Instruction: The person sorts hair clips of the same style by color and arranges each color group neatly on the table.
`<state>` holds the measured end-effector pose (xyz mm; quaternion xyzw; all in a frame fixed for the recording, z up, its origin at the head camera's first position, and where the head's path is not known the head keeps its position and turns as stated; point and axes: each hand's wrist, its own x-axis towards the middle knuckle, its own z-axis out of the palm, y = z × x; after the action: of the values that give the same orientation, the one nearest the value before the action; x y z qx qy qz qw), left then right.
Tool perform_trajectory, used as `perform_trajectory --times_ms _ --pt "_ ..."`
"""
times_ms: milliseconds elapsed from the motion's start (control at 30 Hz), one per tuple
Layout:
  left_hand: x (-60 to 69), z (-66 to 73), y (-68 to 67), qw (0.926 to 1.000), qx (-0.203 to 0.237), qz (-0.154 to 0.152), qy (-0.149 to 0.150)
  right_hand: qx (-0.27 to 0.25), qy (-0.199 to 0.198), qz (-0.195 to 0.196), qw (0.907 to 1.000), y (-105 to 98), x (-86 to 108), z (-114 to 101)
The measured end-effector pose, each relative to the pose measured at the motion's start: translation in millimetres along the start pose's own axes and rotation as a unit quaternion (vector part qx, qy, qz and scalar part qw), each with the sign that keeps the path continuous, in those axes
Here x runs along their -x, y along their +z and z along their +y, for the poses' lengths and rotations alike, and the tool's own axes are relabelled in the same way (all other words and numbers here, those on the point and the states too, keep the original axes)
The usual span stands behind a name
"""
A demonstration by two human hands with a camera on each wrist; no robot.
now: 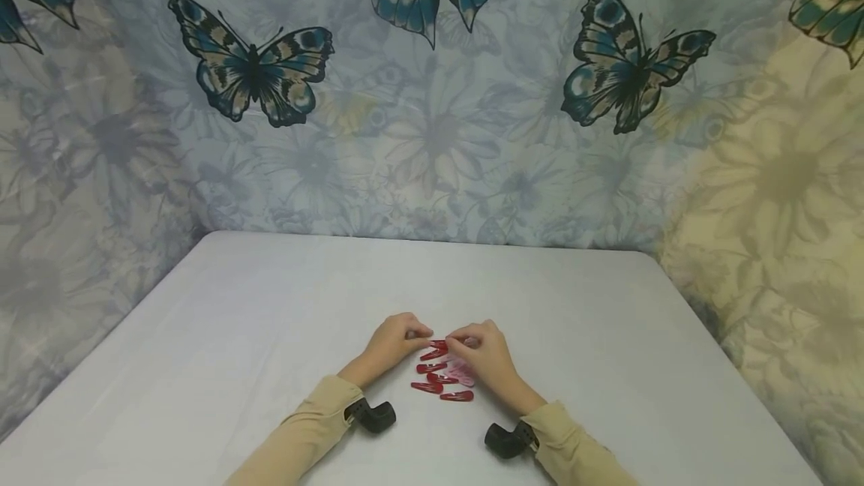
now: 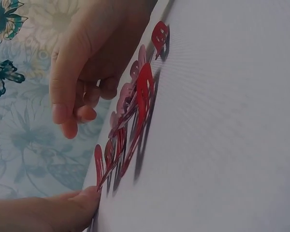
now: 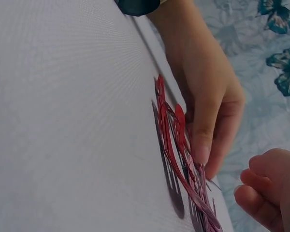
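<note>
On a white counter (image 1: 304, 283), a person's left hand (image 1: 394, 342) is apparently pinching the farthest red hair clip (image 1: 438, 344) by its left end, thumb and finger pressing together. The clip is lying at the far end of a staggered group, immediately right of the left grip, its long axis running side to side between the two hands. The right hand (image 1: 487, 355) is hovering beyond the clip's right end, fingers loosely curling and holding nothing visible; the left is sitting nearer, touching the clip, while the wrist views are showing the right raised above the counter. Fingertips are partly covering the clip, so which way its narrow tip is pointing cannot be told. Closest to the person, the nearest red clip (image 1: 457, 396) is also lying crosswise, its narrow tip pointing left. Pink clips (image 1: 462, 375) are lying in a cluster beside the right hand.
</note>
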<state>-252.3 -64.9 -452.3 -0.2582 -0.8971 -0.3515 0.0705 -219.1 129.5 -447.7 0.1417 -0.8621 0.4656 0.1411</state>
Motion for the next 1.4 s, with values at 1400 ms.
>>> perform_trajectory --times_ms 1400 --pt "1.2 3.5 4.2 0.9992 0.03 0.017 -0.023 0.084 -0.003 -0.026 0.9961 8.1 0.5 -2.0"
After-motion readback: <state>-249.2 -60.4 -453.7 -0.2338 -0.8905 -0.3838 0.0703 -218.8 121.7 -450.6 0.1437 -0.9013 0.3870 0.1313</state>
